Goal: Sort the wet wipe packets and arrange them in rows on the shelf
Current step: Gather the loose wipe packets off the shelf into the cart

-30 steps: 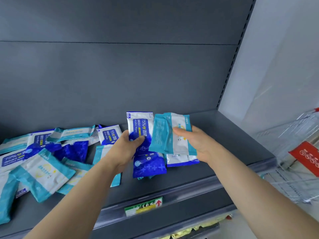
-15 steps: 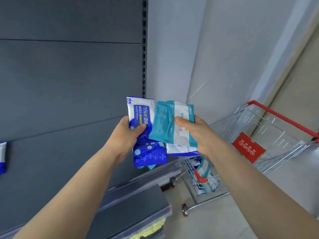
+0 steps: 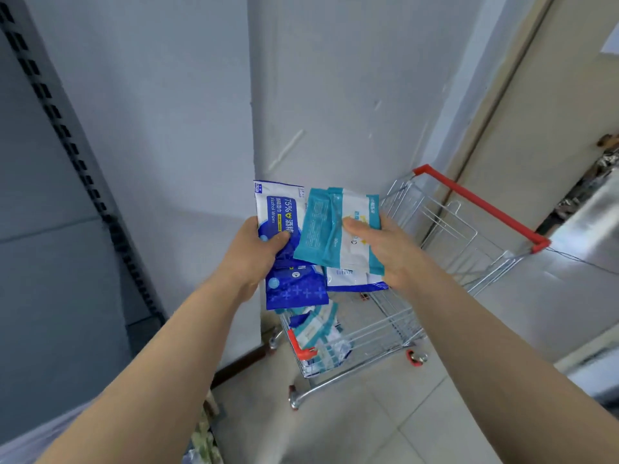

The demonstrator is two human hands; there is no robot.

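Observation:
My left hand (image 3: 254,252) grips a small stack of dark blue and white alcohol wipe packets (image 3: 279,209), thumb on the top one. My right hand (image 3: 385,249) holds teal and white wipe packets (image 3: 321,229) fanned out, with another white and blue packet (image 3: 351,279) under them. Both hands are side by side in the air above a shopping cart (image 3: 435,236). More wipe packets (image 3: 321,339) lie in the bottom of the cart. The shelf surface with the other packets is out of view.
The wire cart with a red handle (image 3: 479,205) stands on a tiled floor against a grey-white wall (image 3: 335,95). The dark shelf upright (image 3: 77,162) runs down the left. A beige door (image 3: 552,112) is at the right.
The view has swung right, away from the shelf and its loose packets, to the cart. Both hands keep their packets and stay in the same grip.

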